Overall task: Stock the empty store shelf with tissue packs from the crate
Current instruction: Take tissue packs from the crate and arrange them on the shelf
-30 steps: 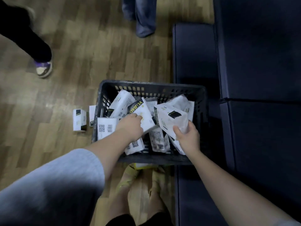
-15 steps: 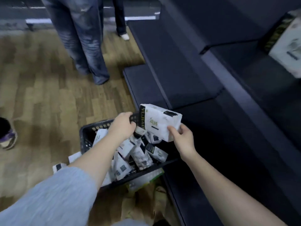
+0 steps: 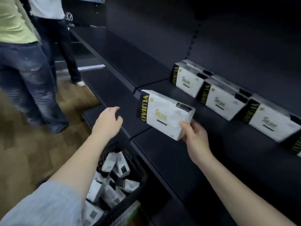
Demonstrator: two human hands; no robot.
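right hand (image 3: 194, 138) fingers (image 3: 184, 126) pinching tissue pack (image 3: 164, 115) at its lower right corner, holding it in air before the shelf (image 3: 162, 90) | left hand (image 3: 107, 120) fingers (image 3: 116, 109) hanging loosely curled, gripping nothing, at 9 o'clock of pack | shelved packs (image 3: 224, 97) sitting in row at 2 o'clock | crate (image 3: 141, 176) of packs lying at 6 o'clock | bystander's jeans (image 3: 32, 82) standing at 10 o'clock

Left arm: loose light grey-blue sleeve (image 3: 44, 204), plain fabric w/ soft folds, no print or logo, ends approx. at the elbow; forearm below it bare. Right arm: bare all the way to the frame edge, no sleeve in view. Both hands, left (image 3: 107, 122) & right (image 3: 195, 139): bare, w/ short nails.
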